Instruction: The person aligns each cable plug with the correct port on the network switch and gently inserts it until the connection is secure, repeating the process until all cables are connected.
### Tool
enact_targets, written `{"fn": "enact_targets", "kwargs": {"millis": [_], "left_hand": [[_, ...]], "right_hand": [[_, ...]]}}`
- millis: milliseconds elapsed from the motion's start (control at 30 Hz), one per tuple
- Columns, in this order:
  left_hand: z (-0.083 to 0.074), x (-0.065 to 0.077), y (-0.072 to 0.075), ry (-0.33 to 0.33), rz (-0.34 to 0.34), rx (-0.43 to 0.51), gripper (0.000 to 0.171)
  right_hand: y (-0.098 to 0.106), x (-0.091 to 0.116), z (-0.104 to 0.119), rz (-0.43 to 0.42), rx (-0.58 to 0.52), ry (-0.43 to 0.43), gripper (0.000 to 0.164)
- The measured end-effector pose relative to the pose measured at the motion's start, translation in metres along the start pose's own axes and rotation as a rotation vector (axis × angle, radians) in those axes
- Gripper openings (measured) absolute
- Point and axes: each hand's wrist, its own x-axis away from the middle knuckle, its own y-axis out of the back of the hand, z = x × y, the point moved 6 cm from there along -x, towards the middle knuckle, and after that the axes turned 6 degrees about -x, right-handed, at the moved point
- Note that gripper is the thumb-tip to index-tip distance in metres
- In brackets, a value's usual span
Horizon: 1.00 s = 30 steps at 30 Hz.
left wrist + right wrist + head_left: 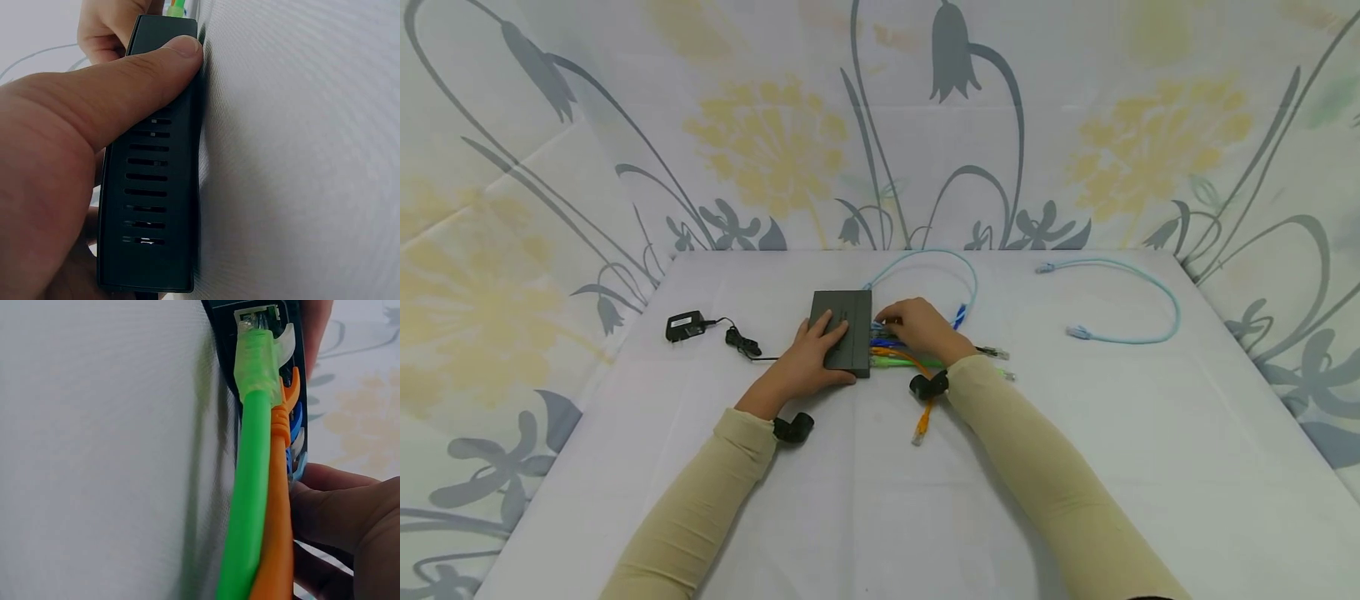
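A dark grey network switch [842, 304] lies flat on the white table, its ports facing right. My left hand [808, 358] holds it, fingers spread over the top and thumb against the vented near side [150, 181]. My right hand [921, 325] is at the port side, its thumb and fingers pinching the light blue plug [302, 467] at the far end of the row. Nearer along that row sit a green cable [250, 456], an orange cable [280, 481] and a blue plug [295, 422]. The light blue cable [976, 287] loops behind my right hand.
A black power adapter [685, 326] with a bundled cord [742, 342] lies left of the switch. Another light blue cable [1176, 312] curves on the table at the far right. The orange cable's loose plug [918, 435] points forward. A floral cloth [880, 125] hangs behind.
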Motion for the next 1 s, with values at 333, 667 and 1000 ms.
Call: {"fn": "enact_targets", "kwargs": {"millis": [333,667,1000], "left_hand": [[0.0,0.001,0.0,0.005,0.001,0.009,0.094],[0.004,-0.001,-0.001,0.001,0.019,-0.005,0.093],[0.004,-0.002,-0.002,0.004,0.025,-0.01,0.093]], "right_hand": [[0.002,0.007,-0.007,0.024,-0.019,-0.002,0.031],[0.003,0.019,-0.012,0.075,-0.033,-0.029,0.034],[0.016,0.036,-0.02,0.024,-0.045,-0.034,0.036]]}}
